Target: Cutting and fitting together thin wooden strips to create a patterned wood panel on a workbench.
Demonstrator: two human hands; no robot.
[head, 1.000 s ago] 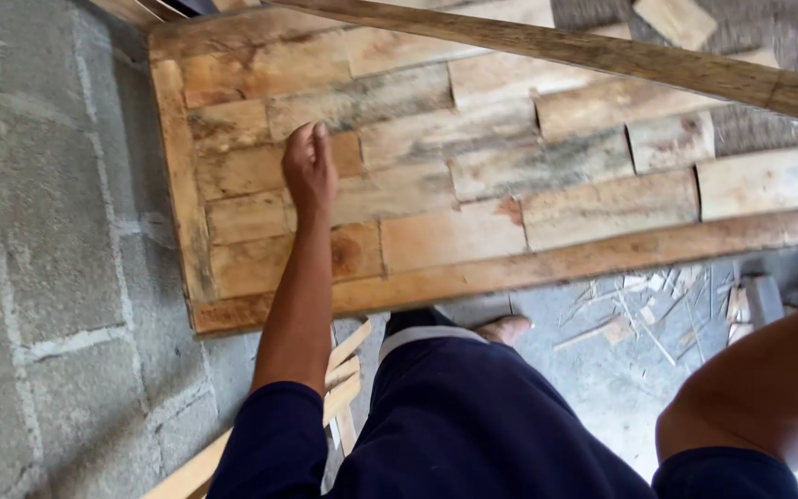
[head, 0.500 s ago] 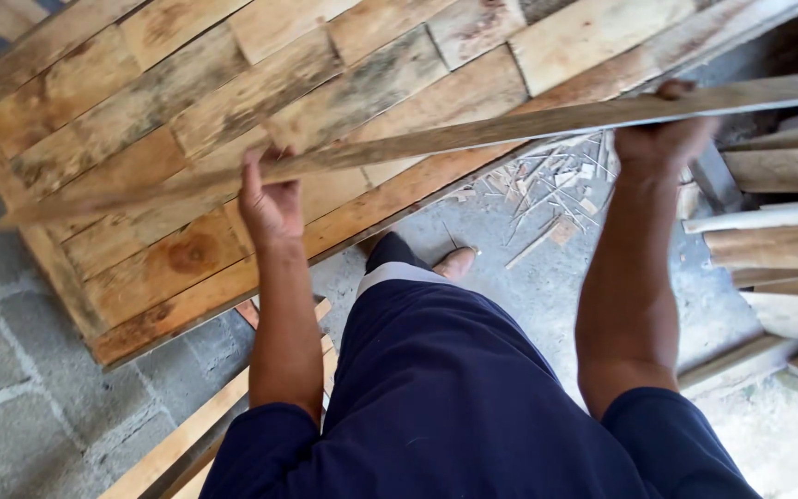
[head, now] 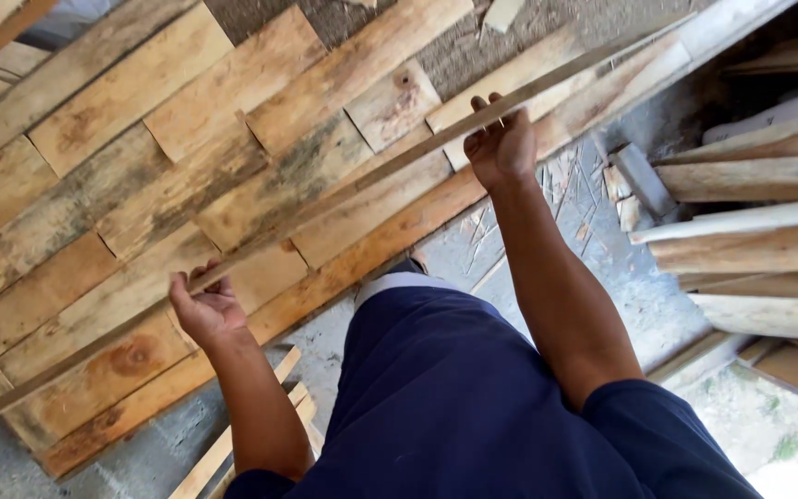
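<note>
Where both grip: two hands [head: 207, 310] [head: 502, 146], one long slat [head: 344, 189].

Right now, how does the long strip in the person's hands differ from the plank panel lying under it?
The long wooden strip is one thin, narrow piece; the plank panel is many short, wide boards joined side by side. The strip is held up in the left hand and right hand; the panel lies on the ground. The strip looks greyish; the panel is more orange-brown with dark stains. Both are rough bare wood.
</note>
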